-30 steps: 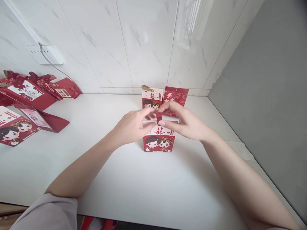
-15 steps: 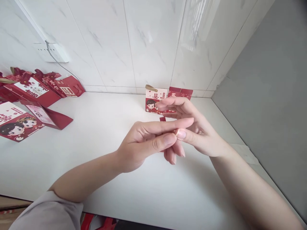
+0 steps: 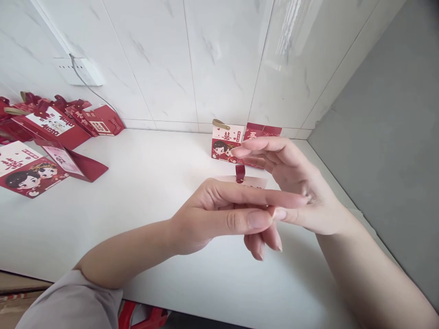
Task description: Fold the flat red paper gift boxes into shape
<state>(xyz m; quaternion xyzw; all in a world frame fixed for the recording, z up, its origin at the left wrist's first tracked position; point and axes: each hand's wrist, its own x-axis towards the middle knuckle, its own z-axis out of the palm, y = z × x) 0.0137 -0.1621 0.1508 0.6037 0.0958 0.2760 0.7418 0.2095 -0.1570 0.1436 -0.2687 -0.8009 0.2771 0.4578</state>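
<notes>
My left hand (image 3: 222, 214) is closed, its thumb and fingers pressed together over the white table (image 3: 147, 183). Whatever it pinches, if anything, is too small or hidden to make out. The thumb of my right hand (image 3: 295, 183) meets the left thumb tip, while its other fingers are spread and curved above. Behind my hands, a box with a dark red strap (image 3: 240, 173) shows only in part. Further back stand a white and red box with a cartoon couple (image 3: 222, 146) and a red box (image 3: 264, 131), partly covered by my right fingers.
Several red boxes (image 3: 75, 137) with straps crowd the table's left side, by the tiled wall. A cartoon-couple box (image 3: 30, 176) lies nearer. A socket (image 3: 80, 71) with a cable is on the wall; a grey panel (image 3: 387, 119) bounds the right.
Both hands have moved a little right and nearer to me. More of the box with the dark red strap now shows behind them. The view has shifted slightly.
</notes>
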